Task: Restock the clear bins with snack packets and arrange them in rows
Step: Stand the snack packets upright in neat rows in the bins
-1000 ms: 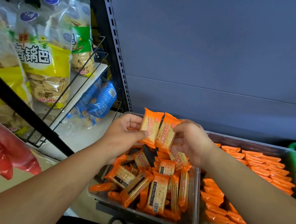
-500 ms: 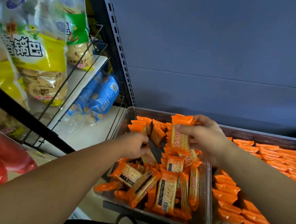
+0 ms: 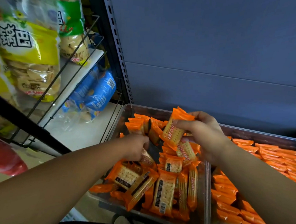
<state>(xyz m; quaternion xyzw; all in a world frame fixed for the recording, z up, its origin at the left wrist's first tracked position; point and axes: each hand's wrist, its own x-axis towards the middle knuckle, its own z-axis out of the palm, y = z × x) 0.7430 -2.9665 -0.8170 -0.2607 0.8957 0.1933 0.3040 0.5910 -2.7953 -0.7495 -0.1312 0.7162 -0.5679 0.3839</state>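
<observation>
R grip (image 3: 205,133) holds 2 orange pkts (image 3: 173,132); L grip (image 3: 136,147) seems clenched on 1 pkt (image 3: 146,158) in bin (image 3: 144,109).

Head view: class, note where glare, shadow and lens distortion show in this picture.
Head view: glare whitens the hanging snack bags at upper left; the wide lens slants the slotted shelf upright; the clear bin's near rim lies in shadow; the cracker packet in the right hand is sharp.
</observation>
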